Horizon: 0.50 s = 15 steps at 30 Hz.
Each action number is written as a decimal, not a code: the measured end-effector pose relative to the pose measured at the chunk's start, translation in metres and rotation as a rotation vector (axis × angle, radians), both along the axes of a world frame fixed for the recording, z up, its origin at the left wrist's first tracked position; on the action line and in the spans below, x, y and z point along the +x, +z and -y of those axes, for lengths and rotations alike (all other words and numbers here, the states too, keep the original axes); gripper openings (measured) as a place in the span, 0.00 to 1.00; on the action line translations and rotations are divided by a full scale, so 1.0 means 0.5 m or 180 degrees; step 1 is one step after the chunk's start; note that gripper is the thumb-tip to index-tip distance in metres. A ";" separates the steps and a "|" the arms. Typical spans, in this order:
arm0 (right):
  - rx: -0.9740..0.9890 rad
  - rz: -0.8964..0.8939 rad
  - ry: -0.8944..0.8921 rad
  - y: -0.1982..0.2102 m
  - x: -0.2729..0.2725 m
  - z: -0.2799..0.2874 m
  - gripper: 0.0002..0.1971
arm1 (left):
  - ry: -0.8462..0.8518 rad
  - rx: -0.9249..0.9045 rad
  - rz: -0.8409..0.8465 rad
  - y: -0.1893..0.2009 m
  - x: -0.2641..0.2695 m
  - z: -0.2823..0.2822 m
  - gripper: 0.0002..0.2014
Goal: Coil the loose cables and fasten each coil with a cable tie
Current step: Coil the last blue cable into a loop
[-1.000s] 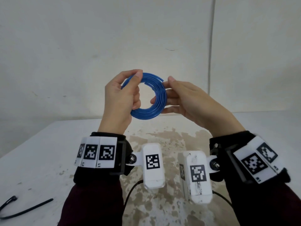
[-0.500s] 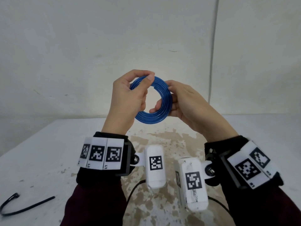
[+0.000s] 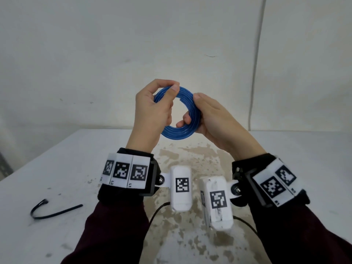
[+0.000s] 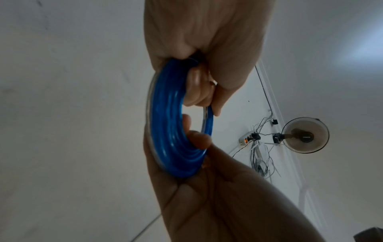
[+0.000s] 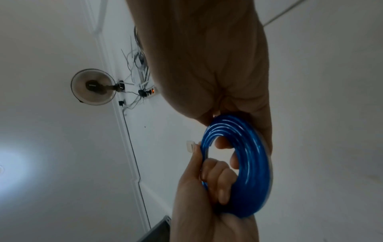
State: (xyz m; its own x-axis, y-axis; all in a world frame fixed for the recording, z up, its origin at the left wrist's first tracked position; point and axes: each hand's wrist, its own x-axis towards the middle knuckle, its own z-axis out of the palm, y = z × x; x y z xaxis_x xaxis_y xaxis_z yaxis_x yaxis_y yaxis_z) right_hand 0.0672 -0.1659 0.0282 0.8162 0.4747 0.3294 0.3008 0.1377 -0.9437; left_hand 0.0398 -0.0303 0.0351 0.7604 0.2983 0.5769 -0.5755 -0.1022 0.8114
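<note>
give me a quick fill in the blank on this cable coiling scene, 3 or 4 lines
1. The coil held up between both hands is coloured ____.
2. The black cable tie lies on the ____, near the person's left arm.
3. The left hand pinches the coil's top with thumb and ____.
4. The number of hands holding the coil, counting the right hand, is ____.

Missing words: blue; table; forefinger; two

head view is evenly bright with soft shadows; both wrist views are dim and grainy, with pale glare patches.
</note>
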 end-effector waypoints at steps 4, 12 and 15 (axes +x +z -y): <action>-0.0215 -0.0034 0.0016 -0.020 -0.036 -0.033 0.20 | 0.0166 -0.0013 -0.0194 -0.025 -0.040 -0.027 0.03; -0.0390 -0.0304 0.0171 -0.075 -0.102 -0.149 0.22 | 0.0047 0.0164 -0.0640 -0.078 -0.150 -0.132 0.06; -0.0243 -0.0431 0.0169 -0.093 -0.121 -0.189 0.22 | -0.0850 0.0122 -0.1217 -0.076 -0.187 -0.224 0.20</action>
State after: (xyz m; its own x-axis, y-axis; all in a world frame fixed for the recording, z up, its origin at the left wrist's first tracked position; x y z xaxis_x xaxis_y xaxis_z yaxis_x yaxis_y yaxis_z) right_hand 0.0069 -0.0715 -0.0183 0.8237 0.5379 0.1793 0.1642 0.0762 -0.9835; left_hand -0.0536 0.0816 -0.0032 0.9678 0.0473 0.2471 -0.2462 -0.0252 0.9689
